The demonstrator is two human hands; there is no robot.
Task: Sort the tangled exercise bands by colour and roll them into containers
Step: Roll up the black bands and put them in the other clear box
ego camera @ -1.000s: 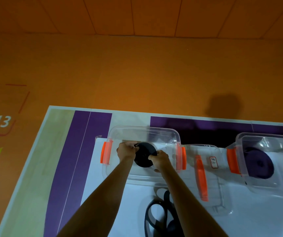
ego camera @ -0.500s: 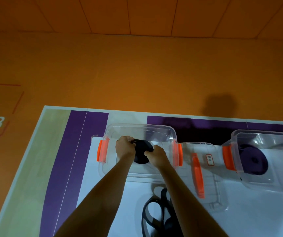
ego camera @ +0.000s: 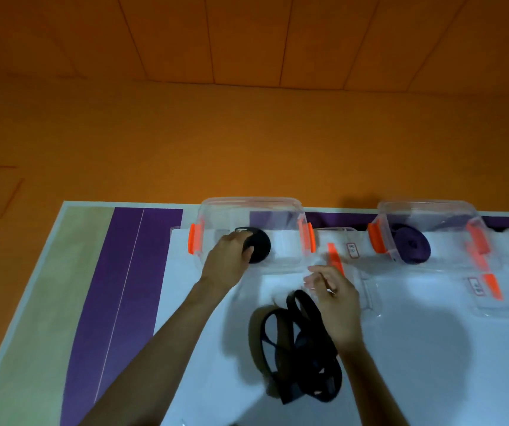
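Hands do different work: the left hand [ego camera: 230, 256] grips a rolled black exercise band [ego camera: 259, 247] inside the left clear plastic container with orange latches [ego camera: 247, 200], close to its left wall. The right hand [ego camera: 334, 298] hovers with loosely bent fingers, holding nothing, over the far end of a tangled heap of black bands [ego camera: 302, 358] on the white sheet [ego camera: 431, 364]. A clear lid with an orange latch [ego camera: 334, 259] lies just beyond that hand, between the containers. The right clear container [ego camera: 425, 203] holds a rolled purple band [ego camera: 411, 245]; a second clear lid [ego camera: 489, 290] lies before it. Open sheet spreads right of the heap. The purple-striped mat [ego camera: 130, 272] shows bare on the left, its far edge just behind the containers.
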